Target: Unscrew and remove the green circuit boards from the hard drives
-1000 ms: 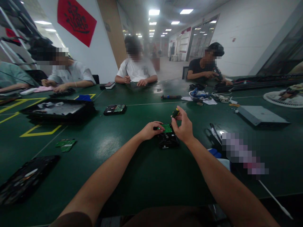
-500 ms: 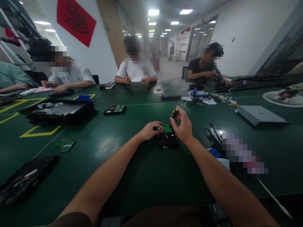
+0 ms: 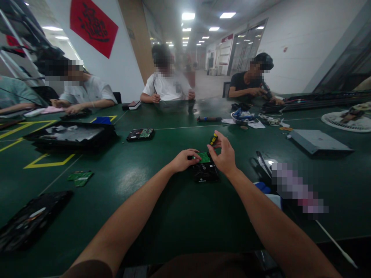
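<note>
A black hard drive (image 3: 205, 172) with a green circuit board (image 3: 204, 157) on its far part lies on the table in front of me. My left hand (image 3: 187, 159) grips it at the left side, fingertips resting over the board's edge. Between the thumb and fingers of my right hand (image 3: 223, 152) is a screwdriver with a yellow and black handle (image 3: 213, 138). The handle stands nearly upright above the drive's right side; its tip is hidden behind my hand.
On the green table (image 3: 162, 216), a second hard drive (image 3: 140, 134) lies further left, near a black tray (image 3: 72, 137). A loose circuit board (image 3: 80, 178) and a black casing (image 3: 34, 220) lie at left. A grey metal box (image 3: 320, 141) stands right. Several people sit opposite.
The screwdriver handle has turned and tilted slightly in my right fingers. My left hand keeps its place. The person opposite in white has raised one hand.
</note>
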Demonstrator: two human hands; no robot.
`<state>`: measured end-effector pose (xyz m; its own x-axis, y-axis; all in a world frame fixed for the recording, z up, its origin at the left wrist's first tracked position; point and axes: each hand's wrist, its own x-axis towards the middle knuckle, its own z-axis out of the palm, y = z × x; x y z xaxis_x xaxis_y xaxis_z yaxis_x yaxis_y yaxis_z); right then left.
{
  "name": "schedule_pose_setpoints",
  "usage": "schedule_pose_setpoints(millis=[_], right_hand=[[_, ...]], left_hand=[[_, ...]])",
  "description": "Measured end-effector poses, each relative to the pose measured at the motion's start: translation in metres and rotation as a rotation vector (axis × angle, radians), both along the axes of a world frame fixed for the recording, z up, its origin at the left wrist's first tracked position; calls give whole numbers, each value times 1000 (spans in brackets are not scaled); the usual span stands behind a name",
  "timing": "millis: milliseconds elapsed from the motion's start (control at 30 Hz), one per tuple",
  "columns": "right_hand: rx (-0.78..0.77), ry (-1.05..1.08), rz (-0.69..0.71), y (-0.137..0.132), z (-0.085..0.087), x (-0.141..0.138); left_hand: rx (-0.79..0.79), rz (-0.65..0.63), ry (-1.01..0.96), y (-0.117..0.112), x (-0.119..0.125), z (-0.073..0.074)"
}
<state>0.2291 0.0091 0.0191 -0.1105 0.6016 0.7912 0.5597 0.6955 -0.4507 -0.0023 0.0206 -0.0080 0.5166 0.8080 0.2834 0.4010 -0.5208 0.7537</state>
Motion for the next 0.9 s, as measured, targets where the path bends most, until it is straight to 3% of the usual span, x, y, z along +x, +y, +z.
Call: schedule_pose_setpoints(millis=[900], right_hand=[[3,21,22,2,-3,-1]], left_hand=[[-3,7,-2,0,0,-1]])
